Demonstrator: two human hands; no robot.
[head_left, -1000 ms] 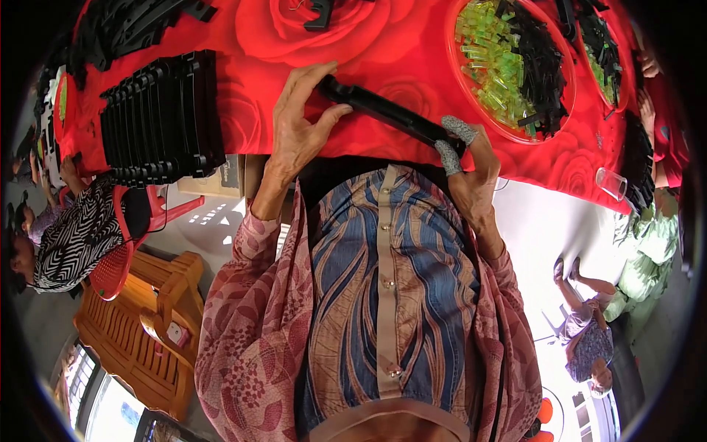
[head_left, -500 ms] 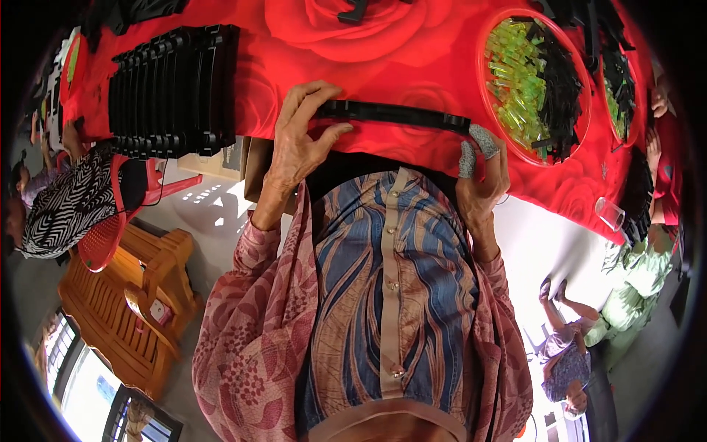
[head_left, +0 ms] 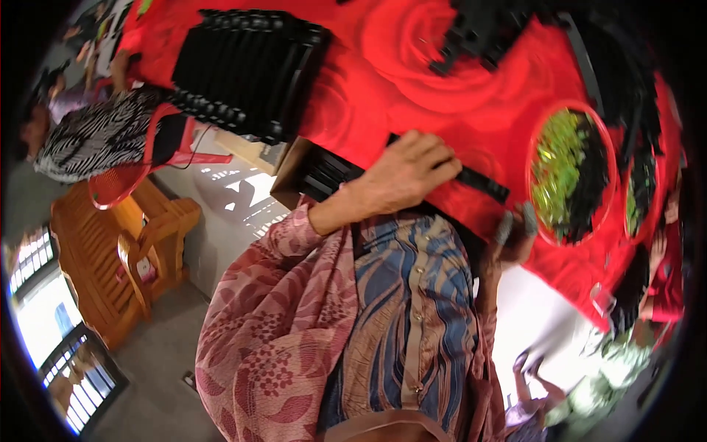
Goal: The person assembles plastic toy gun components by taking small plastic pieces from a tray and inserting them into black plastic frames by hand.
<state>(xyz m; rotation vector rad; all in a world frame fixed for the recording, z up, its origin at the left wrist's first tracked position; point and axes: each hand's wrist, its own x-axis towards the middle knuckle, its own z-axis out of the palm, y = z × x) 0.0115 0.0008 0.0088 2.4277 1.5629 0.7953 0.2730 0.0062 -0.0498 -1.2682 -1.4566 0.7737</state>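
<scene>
A long black plastic strip (head_left: 482, 184) lies slantwise over the red tablecloth, close to the table's near edge. My left hand (head_left: 409, 173) is closed over its middle, fingers curled across it and hiding part of its length. Its left tip shows just past my knuckles. Below the strip's right end is my right hand (head_left: 515, 239), slightly blurred, with grey covers on two fingertips. Those fingers are spread apart, nothing shows between them, and a small gap separates them from the strip.
A stack of ribbed black strips (head_left: 243, 70) stands at the table's left. Below the edge, a cardboard box (head_left: 291, 177) holds black strips. On the right, a red-rimmed tray (head_left: 610, 147) holds yellow-green and black pieces. More black parts (head_left: 486, 33) lie far back. People sit on both sides.
The view has turned and shifted left. My left hand went from the strip's left end to grasp its middle from above. My right hand has come off its right end.
</scene>
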